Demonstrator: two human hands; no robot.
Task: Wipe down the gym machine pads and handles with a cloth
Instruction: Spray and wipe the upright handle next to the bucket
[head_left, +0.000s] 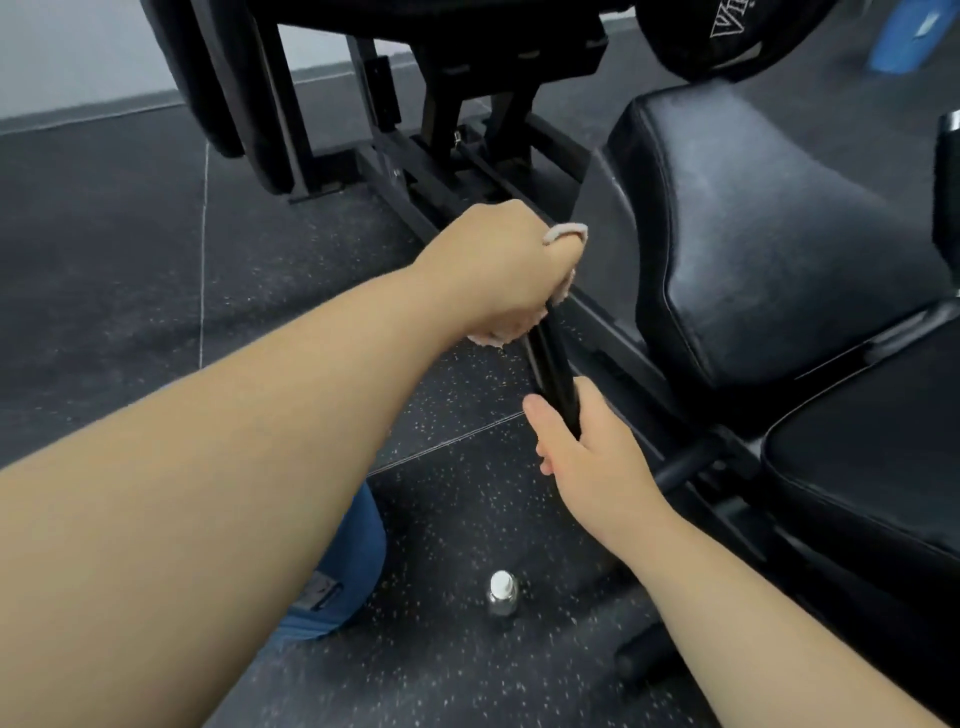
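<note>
Head view: the handle (555, 366) was a slim, glossy black round bar, tilted and running down toward the camera beside the seat. The cloth (565, 233) was small, fuzzy and pale pink-white terry, bunched around the upper end of the handle. One loop poked out above the knuckles and a frayed edge hung out under the palm.

The left hand (498, 265) sat over the cloth, its fingers (563, 257) curled tight and clamped on cloth and bar together. The fingertips were hidden on the far side. The right hand (589, 452) gripped the bare handle lower down, well below the cloth. The bar sat between thumb (540, 415) and index finger, with the rest of the fingers wrapped under it and mostly out of sight.

The seat pad (769, 234) just right of the handle was thick, black, smooth vinyl with rounded, piped edges and a dull sheen. A second flat black pad (878, 467) lay nearer, lower right. The machine frame (441, 171) was matte black steel.

The floor (156, 270) was dark, speckled rubber tile with thin seams. A small clear bottle (503, 595) with a white cap stood on the floor between the forearms. A blue denim knee (356, 566) showed under the left forearm.
</note>
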